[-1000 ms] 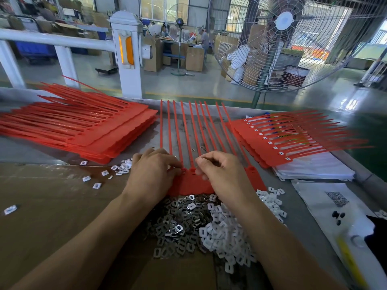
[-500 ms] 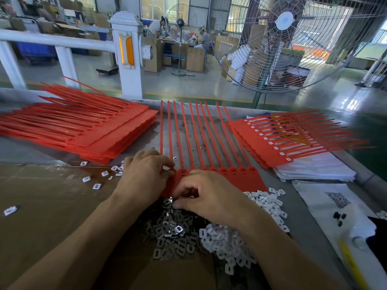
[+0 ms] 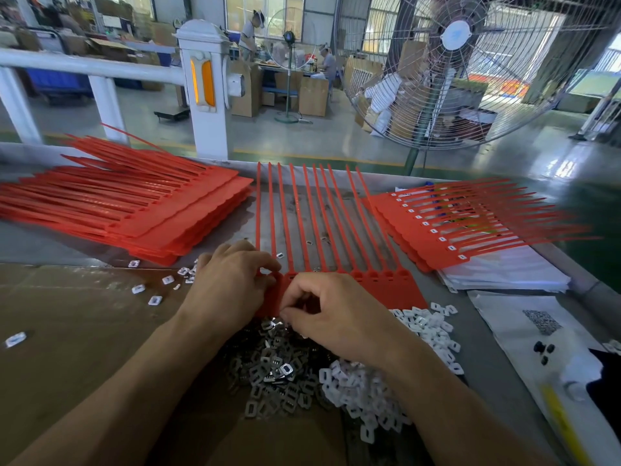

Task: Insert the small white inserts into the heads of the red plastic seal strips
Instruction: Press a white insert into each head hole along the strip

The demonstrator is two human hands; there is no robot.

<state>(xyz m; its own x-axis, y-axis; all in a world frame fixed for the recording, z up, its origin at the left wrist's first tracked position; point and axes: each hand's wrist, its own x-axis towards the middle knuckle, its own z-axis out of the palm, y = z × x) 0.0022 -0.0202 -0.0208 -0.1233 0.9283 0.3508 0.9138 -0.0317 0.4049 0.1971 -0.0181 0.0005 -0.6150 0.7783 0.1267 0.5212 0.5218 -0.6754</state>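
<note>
The seal strip sheet (image 3: 386, 287) lies at frame centre, tails running toward the upper edge; its left heads are hidden under both hands. The left hand (image 3: 232, 284) curls its fingers over the sheet's left corner and grips it. The right hand (image 3: 336, 314) has its fingertips curled together at the sheet's lower edge; whether they pinch an insert cannot be told. The white inserts (image 3: 366, 391) are heaped at lower centre, partly covered by the right forearm, beside a pile of metal clips (image 3: 275, 368). A paper sheet (image 3: 504, 317) at right carries a blurred, unreadable square code.
</note>
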